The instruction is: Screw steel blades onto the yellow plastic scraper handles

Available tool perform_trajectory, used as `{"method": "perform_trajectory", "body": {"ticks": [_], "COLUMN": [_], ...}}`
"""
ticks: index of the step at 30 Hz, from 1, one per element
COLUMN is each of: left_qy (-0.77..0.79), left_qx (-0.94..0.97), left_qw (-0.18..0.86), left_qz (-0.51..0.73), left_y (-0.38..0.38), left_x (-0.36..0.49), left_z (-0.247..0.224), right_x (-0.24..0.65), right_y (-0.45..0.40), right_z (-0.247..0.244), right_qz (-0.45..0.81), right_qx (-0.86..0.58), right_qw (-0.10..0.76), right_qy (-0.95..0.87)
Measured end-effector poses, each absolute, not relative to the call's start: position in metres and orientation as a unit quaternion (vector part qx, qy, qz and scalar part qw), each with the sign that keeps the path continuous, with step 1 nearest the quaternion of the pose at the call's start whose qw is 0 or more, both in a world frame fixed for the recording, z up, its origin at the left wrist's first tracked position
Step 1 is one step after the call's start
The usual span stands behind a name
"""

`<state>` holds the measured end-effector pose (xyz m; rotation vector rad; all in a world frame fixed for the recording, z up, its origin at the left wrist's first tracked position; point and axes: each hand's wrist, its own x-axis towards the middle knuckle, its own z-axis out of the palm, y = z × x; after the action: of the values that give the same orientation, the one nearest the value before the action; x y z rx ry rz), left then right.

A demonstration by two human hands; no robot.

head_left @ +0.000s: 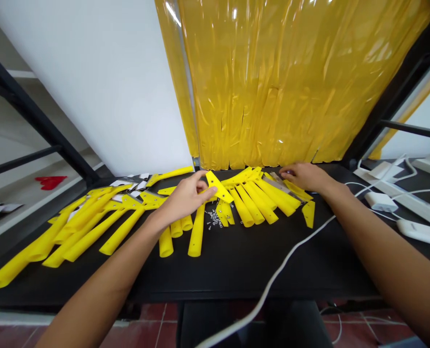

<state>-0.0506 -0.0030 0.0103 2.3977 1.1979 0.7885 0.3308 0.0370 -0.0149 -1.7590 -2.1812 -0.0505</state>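
Two bare hands are working over a black table (pixel 258 266), with yellow parts spreading across its back half. The left hand (pixel 189 193) is grasping a yellow plate (pixel 219 187) between thumb and fingers; the plate is projecting past the fingertips, showing small dark marks, probably holes, and is sitting near a heap of small metal fasteners (pixel 215 220). The right hand (pixel 303 175) is lying low at the back right, beside a grey metal strip (pixel 277 180) and a flat yellow piece (pixel 297 191); its fingertips are not showing clearly, so whether it is gripping anything cannot be told.

On handling: the left hand is doing best while pinching only the plate's end, so that the marks are staying uncovered. Lowering the plate into the fasteners would be risking a scatter. If the right hand is lifting a part, it should be taking one end and raising it straight; the pieces there are overlapping, and a sideways drag would probably be disturbing the row of yellow handles (pixel 261 198). The strip's edge, possibly sharp, is calling for light contact. The white cable (pixel 290 253) is passing close to the right forearm and is deserving clearance.
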Motion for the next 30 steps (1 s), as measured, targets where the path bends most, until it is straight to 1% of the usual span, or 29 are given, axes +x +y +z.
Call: {"method": "perform_trajectory", "body": {"ticks": [2,3,4,5,6,8,11,13,15,18,20,22,23,26,28,30], "left_qy": [0.414,0.413,0.413,0.413,0.412,0.403,0.386,0.385,0.411,0.500,0.547,0.566,0.567,0.555,0.548,0.545], "left_qx": [0.832,0.826,0.820,0.817,0.816,0.825,0.852,0.865,0.867,0.840,0.817,0.805,0.803,0.805,0.808,0.807], "left_qw": [0.234,0.255,0.271,0.283,0.290,0.287,0.260,0.240,0.216,0.162,0.133,0.126,0.131,0.143,0.133,0.125], "left_qz": [0.286,0.289,0.289,0.287,0.284,0.272,0.241,0.213,0.179,0.136,0.124,0.127,0.131,0.149,0.170,0.192], "left_y": [0.001,0.003,0.004,0.005,0.006,0.006,0.004,0.003,0.003,0.006,0.007,0.008,0.008,0.005,0.002,0.001], "left_x": [-0.049,-0.049,-0.048,-0.048,-0.049,-0.050,-0.054,-0.057,-0.059,-0.062,-0.064,-0.066,-0.066,-0.068,-0.069,-0.069], "left_z": [0.015,0.018,0.019,0.020,0.020,0.017,0.010,0.005,0.000,-0.006,-0.008,-0.008,-0.008,-0.004,0.002,0.011], "right_x": [0.307,0.293,0.278,0.264,0.252,0.236,0.235,0.242,0.251,0.262,0.270,0.276,0.278,0.273,0.261,0.246], "right_y": [0.024,0.017,0.011,0.005,0.001,-0.003,0.001,0.004,0.005,0.003,0.000,-0.001,-0.002,-0.008,-0.014,-0.023], "right_z": [-0.006,0.000,0.005,0.009,0.012,0.014,0.007,0.000,-0.006,-0.008,-0.003,0.003,0.006,0.012,0.013,0.012], "right_qz": [-0.041,-0.019,0.023,0.058,0.066,0.049,0.033,0.006,-0.024,-0.065,-0.093,-0.102,-0.094,-0.042,-0.014,-0.002], "right_qx": [-0.610,-0.572,-0.528,-0.493,-0.480,-0.480,-0.492,-0.525,-0.569,-0.635,-0.668,-0.678,-0.673,-0.615,-0.568,-0.539], "right_qw": [0.212,0.257,0.282,0.272,0.256,0.248,0.250,0.233,0.189,0.125,0.114,0.137,0.164,0.286,0.354,0.369], "right_qy": [-0.763,-0.779,-0.800,-0.824,-0.837,-0.840,-0.833,-0.818,-0.800,-0.759,-0.729,-0.714,-0.715,-0.734,-0.743,-0.757]}}
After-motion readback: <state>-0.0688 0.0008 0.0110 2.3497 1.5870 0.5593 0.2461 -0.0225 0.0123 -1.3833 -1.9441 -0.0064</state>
